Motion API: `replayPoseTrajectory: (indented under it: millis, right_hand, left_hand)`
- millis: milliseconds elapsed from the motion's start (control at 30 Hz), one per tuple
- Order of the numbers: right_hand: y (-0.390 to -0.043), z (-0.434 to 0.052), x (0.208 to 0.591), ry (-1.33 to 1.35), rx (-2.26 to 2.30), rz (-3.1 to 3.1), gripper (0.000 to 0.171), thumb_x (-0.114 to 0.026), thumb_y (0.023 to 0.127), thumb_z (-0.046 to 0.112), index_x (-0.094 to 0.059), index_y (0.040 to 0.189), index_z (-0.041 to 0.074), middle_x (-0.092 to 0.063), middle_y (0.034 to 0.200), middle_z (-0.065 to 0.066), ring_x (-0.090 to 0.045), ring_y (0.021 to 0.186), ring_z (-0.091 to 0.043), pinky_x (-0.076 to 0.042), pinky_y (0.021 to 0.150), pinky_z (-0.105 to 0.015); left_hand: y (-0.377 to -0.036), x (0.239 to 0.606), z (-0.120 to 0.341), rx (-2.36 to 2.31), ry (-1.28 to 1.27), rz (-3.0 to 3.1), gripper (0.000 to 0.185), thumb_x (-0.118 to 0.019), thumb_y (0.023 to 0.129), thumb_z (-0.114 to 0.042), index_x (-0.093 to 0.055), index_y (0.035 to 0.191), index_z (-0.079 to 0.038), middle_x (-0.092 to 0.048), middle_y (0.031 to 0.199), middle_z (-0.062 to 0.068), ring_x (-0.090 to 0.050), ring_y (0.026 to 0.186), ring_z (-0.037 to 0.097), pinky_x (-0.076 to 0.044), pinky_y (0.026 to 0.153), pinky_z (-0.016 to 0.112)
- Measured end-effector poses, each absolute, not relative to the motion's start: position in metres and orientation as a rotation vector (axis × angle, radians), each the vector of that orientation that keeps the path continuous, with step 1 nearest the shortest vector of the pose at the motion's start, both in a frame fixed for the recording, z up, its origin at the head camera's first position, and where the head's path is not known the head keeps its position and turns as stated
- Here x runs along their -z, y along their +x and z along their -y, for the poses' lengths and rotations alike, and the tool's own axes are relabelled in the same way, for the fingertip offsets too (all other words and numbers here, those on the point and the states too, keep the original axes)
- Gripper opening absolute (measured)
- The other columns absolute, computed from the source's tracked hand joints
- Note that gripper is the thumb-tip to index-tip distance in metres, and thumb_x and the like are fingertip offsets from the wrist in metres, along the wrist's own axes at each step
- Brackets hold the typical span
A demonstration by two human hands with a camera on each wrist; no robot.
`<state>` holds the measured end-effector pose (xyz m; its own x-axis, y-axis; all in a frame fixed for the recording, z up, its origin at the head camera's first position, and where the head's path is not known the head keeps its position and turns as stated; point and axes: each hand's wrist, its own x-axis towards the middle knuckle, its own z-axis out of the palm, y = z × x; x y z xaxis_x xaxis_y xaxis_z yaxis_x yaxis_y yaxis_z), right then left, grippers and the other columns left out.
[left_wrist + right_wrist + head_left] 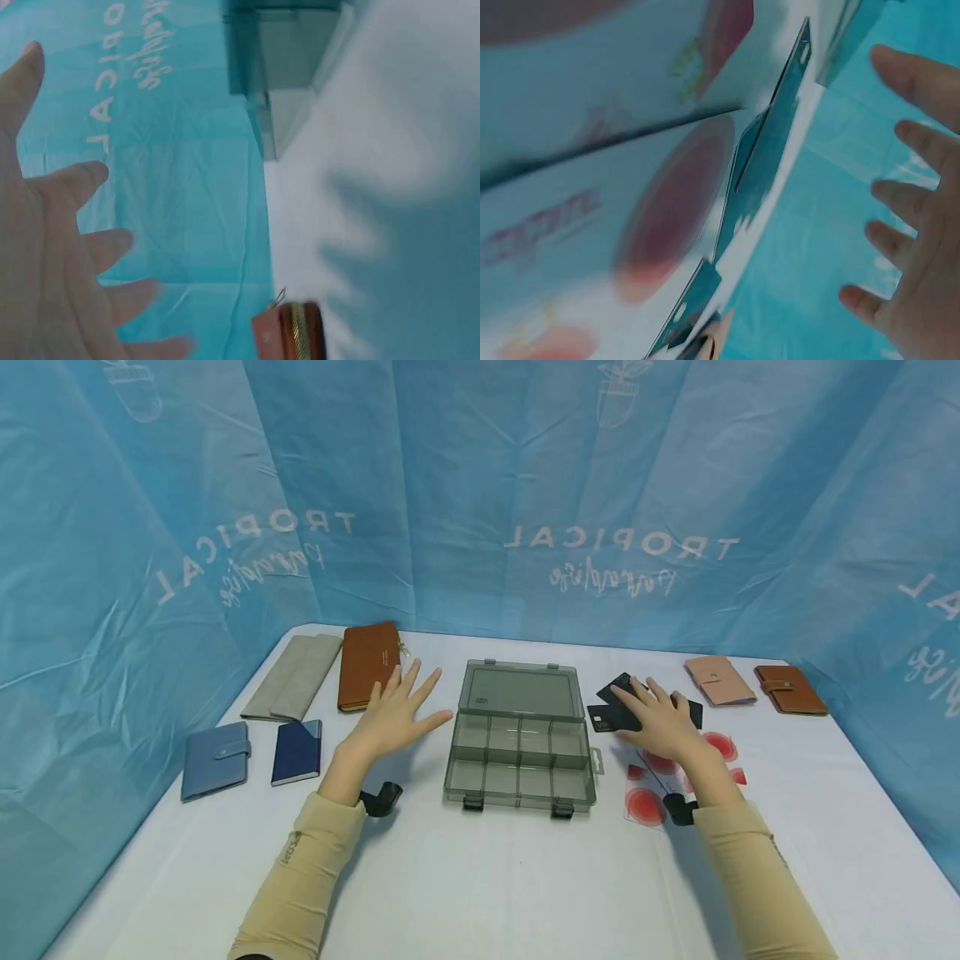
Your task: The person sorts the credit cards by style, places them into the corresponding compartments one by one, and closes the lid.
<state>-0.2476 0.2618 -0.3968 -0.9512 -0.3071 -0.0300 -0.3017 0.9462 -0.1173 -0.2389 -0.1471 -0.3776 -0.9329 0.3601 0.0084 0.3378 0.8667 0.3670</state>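
Note:
My left hand (388, 720) is spread over the table, nearest to a brown zip wallet (367, 668) and the left side of a clear grey compartment box (519, 783). The box lies with its lid (519, 690) folded back, and no items show in its compartments. Above several black cards (611, 717) my right hand (663, 722) hovers with fingers apart, hiding part of them. Below it lie white sheets or cards with red circles (645, 807). In the right wrist view the black cards (769, 157) lie beyond the red-printed ones. Neither hand holds anything.
To the left are a grey folded wallet (294, 677), a blue snap wallet (215, 762) and a navy card holder or booklet (296, 753). A pink-tan wallet (720, 680) and a brown snap wallet (791, 689) sit back right. A blue curtain (480, 485) surrounds the white table.

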Motion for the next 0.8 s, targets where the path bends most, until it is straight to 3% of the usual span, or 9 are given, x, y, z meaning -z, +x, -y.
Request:
replayPoseTrajectory:
  millis: [67, 133, 200, 300, 500, 667, 800]
  right_hand:
    - [-0.259, -0.258, 0.398, -0.512, 0.161, -3.027, 0.072, -0.068, 0.083, 0.026, -0.031, 0.145, 0.014, -0.024, 0.148, -0.021, -0.017, 0.134, -0.043, -0.016, 0.1, -0.068]
    - [-0.269, -0.253, 0.4, -0.555, 0.162, -3.005, 0.07, -0.071, 0.08, 0.018, -0.038, 0.142, 0.014, -0.034, 0.144, -0.02, -0.026, 0.13, -0.044, -0.025, 0.096, -0.067]
    - [-0.278, -0.249, 0.402, -0.595, 0.158, -2.969, 0.067, -0.071, 0.079, 0.012, -0.042, 0.14, 0.013, -0.04, 0.14, -0.02, -0.03, 0.127, -0.046, -0.03, 0.092, -0.067]
    - [-0.287, -0.243, 0.404, -0.619, 0.157, -2.911, 0.067, -0.069, 0.078, 0.006, -0.043, 0.139, 0.013, -0.044, 0.136, -0.019, -0.034, 0.124, -0.047, -0.032, 0.091, -0.067]
    - [-0.296, -0.238, 0.404, -0.599, 0.18, -2.835, 0.071, -0.068, 0.076, 0.001, -0.042, 0.14, 0.016, -0.044, 0.136, -0.021, -0.036, 0.123, -0.046, -0.03, 0.091, -0.068]
    - [-0.3, -0.24, 0.405, -0.655, 0.192, -2.832, 0.073, -0.075, 0.071, 0.003, -0.047, 0.136, 0.02, -0.049, 0.13, -0.02, -0.041, 0.117, -0.045, -0.035, 0.085, -0.065]
    - [-0.302, -0.239, 0.406, -0.721, 0.15, -2.874, 0.071, -0.08, 0.067, 0.005, -0.053, 0.131, 0.017, -0.052, 0.122, -0.019, -0.046, 0.11, -0.041, -0.037, 0.085, -0.064]
  left_hand:
    - [-0.246, 0.379, 0.144, -0.776, 0.569, -2.86, 0.079, -0.038, 0.089, -0.063, -0.007, 0.15, -0.023, -0.001, 0.155, 0.011, -0.004, 0.139, 0.037, -0.011, 0.11, 0.061]
    - [-0.251, 0.381, 0.142, -1.007, 0.544, -2.681, 0.079, -0.041, 0.091, -0.059, -0.004, 0.15, -0.023, -0.007, 0.154, 0.013, -0.026, 0.134, 0.038, -0.027, 0.107, 0.058]
    - [-0.256, 0.387, 0.14, -1.191, 0.496, -2.481, 0.08, -0.045, 0.091, -0.055, 0.0, 0.15, -0.023, -0.013, 0.153, 0.016, -0.043, 0.122, 0.038, -0.04, 0.1, 0.051]
    - [-0.261, 0.4, 0.139, -1.371, 0.401, -2.214, 0.082, -0.052, 0.092, -0.045, 0.002, 0.15, -0.025, -0.017, 0.15, 0.02, -0.058, 0.098, 0.035, -0.054, 0.082, 0.043]
    - [-0.267, 0.421, 0.141, -1.48, 0.38, -2.002, 0.089, -0.064, 0.088, -0.026, 0.0, 0.15, -0.024, -0.017, 0.149, 0.02, -0.06, 0.086, 0.026, -0.057, 0.076, 0.042]
    - [-0.272, 0.431, 0.144, -1.505, 0.443, -1.894, 0.093, -0.067, 0.084, -0.009, -0.003, 0.15, -0.02, -0.01, 0.15, 0.02, -0.06, 0.094, 0.027, -0.055, 0.079, 0.044]
    - [-0.272, 0.435, 0.146, -1.518, 0.472, -1.856, 0.094, -0.068, 0.082, -0.004, -0.006, 0.15, -0.018, -0.008, 0.15, 0.021, -0.059, 0.099, 0.031, -0.055, 0.08, 0.046]
